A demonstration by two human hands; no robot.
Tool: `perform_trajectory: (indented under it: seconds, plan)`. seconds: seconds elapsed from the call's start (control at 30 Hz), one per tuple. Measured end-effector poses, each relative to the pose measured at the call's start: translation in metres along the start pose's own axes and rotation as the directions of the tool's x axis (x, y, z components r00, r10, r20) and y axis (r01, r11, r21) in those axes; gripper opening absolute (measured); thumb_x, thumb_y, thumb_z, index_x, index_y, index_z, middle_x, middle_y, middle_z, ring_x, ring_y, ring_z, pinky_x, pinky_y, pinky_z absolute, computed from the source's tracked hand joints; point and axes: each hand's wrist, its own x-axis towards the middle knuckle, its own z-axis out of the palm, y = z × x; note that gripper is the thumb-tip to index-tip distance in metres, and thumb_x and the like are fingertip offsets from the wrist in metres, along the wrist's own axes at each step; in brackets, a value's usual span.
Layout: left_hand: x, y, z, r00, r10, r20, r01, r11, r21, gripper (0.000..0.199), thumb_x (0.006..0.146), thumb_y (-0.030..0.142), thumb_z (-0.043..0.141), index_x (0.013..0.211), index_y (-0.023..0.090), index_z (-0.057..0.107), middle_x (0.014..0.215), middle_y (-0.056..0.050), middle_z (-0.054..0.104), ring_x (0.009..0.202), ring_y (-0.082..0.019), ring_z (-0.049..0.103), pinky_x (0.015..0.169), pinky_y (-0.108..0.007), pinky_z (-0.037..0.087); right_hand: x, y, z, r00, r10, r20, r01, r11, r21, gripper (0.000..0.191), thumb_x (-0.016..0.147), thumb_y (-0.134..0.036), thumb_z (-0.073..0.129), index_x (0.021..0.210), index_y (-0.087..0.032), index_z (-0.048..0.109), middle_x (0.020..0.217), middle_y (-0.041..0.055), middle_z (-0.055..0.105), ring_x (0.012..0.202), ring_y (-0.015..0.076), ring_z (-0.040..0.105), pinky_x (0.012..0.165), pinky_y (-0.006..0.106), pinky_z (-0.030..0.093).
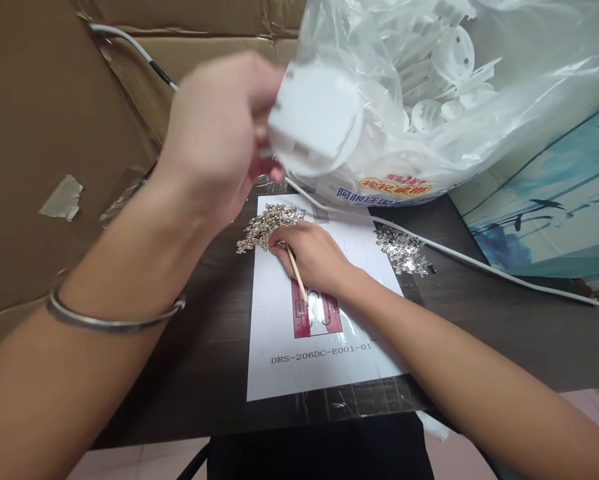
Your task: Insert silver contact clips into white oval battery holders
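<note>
My left hand [224,127], blurred by motion, is raised above the table and closed on a round white plastic part [319,113], which has small slots near its edge. Down on the printed sheet [279,373], my right hand [312,257] has its fingers pinched at a pile of small metal pieces [264,223]. A thin wooden stick [298,275] passes through that hand, its lower end pointing toward the sheet's red picture [332,317]. Whether a metal piece is between those fingertips is hidden from me.
A large clear plastic bag [404,160] holding several white plastic parts stands at the back. To the right lies a second metal pile [404,250]. A white cable [479,260] crosses the dark table [199,373]. Cardboard [34,167] walls the left and back.
</note>
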Motion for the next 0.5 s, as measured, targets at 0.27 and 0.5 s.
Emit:
perform_trajectory:
  seconds: [0.27, 0.5]
  plan:
    - [-0.041, -0.06, -0.041, 0.957, -0.221, 0.19, 0.268, 0.924, -0.274, 0.03, 0.098, 0.028, 0.043, 0.078, 0.017, 0.061, 0.074, -0.004, 0.07, 0.052, -0.013, 0.059, 0.035, -0.022, 0.039, -0.013, 0.01, -0.008, 0.99, 0.005, -0.143, 0.007, 0.996, 0.086, 0.016, 0.104, -0.019, 0.047, 0.101, -0.019, 0.063, 0.106, 0.0101, 0.075, 0.093, 0.0219, 0.064, 0.083, 0.036, 0.045]
    - [-0.042, -0.083, -0.053, 0.793, -0.332, 0.511, 0.51, 0.82, -0.258, 0.04, 0.099, 0.049, 0.048, 0.095, 0.014, 0.067, 0.093, -0.015, 0.078, 0.089, -0.033, 0.081, 0.04, -0.026, 0.057, -0.041, 0.012, -0.013, 0.936, 0.051, -0.347, 0.081, 0.932, 0.354, 0.011, 0.1, -0.028, 0.056, 0.105, -0.023, 0.063, 0.102, 0.0035, 0.079, 0.081, 0.0173, 0.071, 0.071, 0.033, 0.052]
